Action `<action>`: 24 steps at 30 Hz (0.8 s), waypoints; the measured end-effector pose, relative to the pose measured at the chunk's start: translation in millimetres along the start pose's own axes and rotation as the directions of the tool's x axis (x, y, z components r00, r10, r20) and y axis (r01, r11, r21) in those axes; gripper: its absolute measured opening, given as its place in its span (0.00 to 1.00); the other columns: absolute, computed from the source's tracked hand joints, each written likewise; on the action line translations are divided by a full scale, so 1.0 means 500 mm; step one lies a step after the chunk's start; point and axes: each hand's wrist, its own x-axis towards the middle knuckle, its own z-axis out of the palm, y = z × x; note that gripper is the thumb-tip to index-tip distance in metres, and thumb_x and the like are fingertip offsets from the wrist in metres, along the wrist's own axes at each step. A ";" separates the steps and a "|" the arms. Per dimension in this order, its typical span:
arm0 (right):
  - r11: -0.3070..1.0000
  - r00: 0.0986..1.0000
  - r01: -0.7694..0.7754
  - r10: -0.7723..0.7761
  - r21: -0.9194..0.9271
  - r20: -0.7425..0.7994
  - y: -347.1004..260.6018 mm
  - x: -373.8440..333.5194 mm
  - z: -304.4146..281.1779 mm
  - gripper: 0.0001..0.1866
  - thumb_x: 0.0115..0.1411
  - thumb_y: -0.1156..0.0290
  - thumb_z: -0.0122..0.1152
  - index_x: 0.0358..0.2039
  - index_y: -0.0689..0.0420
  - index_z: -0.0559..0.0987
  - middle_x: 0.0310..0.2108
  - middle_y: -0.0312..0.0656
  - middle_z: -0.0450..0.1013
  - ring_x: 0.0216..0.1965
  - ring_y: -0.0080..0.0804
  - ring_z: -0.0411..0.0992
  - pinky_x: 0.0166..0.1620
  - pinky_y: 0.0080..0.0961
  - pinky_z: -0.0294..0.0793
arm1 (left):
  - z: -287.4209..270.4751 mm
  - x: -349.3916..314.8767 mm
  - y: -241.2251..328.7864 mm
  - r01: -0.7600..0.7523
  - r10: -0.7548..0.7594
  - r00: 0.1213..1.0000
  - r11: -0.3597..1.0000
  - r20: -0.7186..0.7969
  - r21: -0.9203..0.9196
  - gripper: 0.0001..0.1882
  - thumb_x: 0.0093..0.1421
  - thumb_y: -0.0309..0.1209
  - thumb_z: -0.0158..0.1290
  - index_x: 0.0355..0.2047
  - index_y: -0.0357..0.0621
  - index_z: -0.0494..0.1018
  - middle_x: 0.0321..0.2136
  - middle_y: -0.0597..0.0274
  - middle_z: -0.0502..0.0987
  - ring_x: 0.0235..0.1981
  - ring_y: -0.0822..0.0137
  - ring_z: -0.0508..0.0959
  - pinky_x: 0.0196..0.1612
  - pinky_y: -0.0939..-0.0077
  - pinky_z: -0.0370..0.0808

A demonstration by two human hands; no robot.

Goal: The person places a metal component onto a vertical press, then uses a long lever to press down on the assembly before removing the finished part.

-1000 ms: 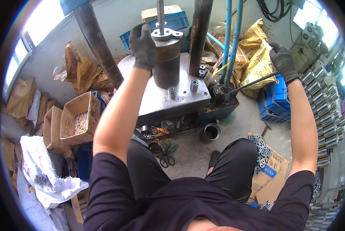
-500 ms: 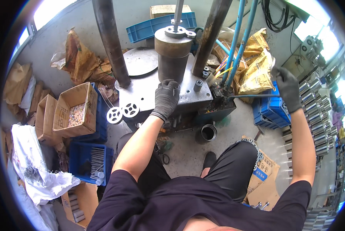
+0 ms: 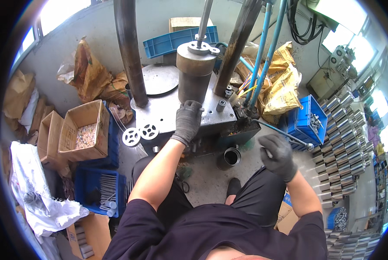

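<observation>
My left hand (image 3: 188, 121), in a dark grey glove, is closed at the front foot of a tall dark metal cylinder (image 3: 195, 80) on the press table (image 3: 166, 108). A small stub shows beside its fingers; what they grip is hidden. Over my right knee hangs my right hand (image 3: 277, 157), gloved alike, its fingers curled in. A pale spot shows between thumb and fingers, too small to name. Away from it, a lever (image 3: 285, 133) with a ball end reaches out from the press. A rod (image 3: 203, 21) stands in the cylinder's ringed top.
Two steel columns (image 3: 131, 52) flank the cylinder. Two spoked discs (image 3: 131, 137) sit at the table's left corner. A dark round pot (image 3: 228, 159) stands on the floor. Cartons (image 3: 83, 143) and blue crates (image 3: 83, 188) are left; another blue crate (image 3: 304, 112) and stacked shiny tubes (image 3: 339, 151) are right.
My right hand has come away from the lever, down and left to over my right knee. The lever's ball end now shows. My left hand stays at the cylinder's foot; the view has shifted slightly.
</observation>
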 end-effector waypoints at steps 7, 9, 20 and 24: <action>0.888 0.966 -0.209 0.252 0.410 -0.053 0.016 0.049 0.227 0.19 0.57 0.78 0.66 0.50 0.58 0.81 0.48 0.50 0.79 0.45 0.51 0.80 0.48 0.38 0.82 | -0.006 -0.096 0.062 0.360 -0.151 0.921 0.679 0.359 -0.640 0.15 0.70 0.34 0.61 0.53 0.41 0.74 0.46 0.59 0.81 0.47 0.68 0.79 0.50 0.72 0.77; 0.765 0.932 -0.350 0.341 0.541 0.120 0.004 0.036 0.264 0.22 0.58 0.76 0.67 0.55 0.57 0.80 0.52 0.51 0.77 0.50 0.51 0.79 0.51 0.39 0.82 | -0.002 -0.119 0.078 0.493 -0.127 0.852 0.525 0.508 -0.694 0.20 0.71 0.34 0.58 0.58 0.36 0.72 0.47 0.52 0.81 0.48 0.67 0.79 0.54 0.71 0.78; 0.840 0.983 -0.184 0.156 0.510 0.097 0.011 0.048 0.281 0.19 0.55 0.69 0.72 0.48 0.55 0.84 0.48 0.46 0.79 0.49 0.47 0.79 0.52 0.39 0.80 | -0.046 -0.125 0.095 0.672 -0.093 0.727 0.301 0.680 -0.677 0.30 0.69 0.41 0.61 0.64 0.36 0.68 0.51 0.58 0.77 0.54 0.68 0.76 0.52 0.70 0.79; 0.851 0.990 -0.143 0.128 0.505 0.065 0.024 0.052 0.258 0.17 0.54 0.75 0.74 0.45 0.57 0.83 0.46 0.47 0.78 0.46 0.47 0.79 0.49 0.38 0.82 | -0.069 -0.085 0.116 0.534 -0.078 0.799 0.547 0.596 -0.644 0.27 0.71 0.33 0.59 0.67 0.41 0.67 0.52 0.57 0.78 0.52 0.67 0.78 0.55 0.71 0.78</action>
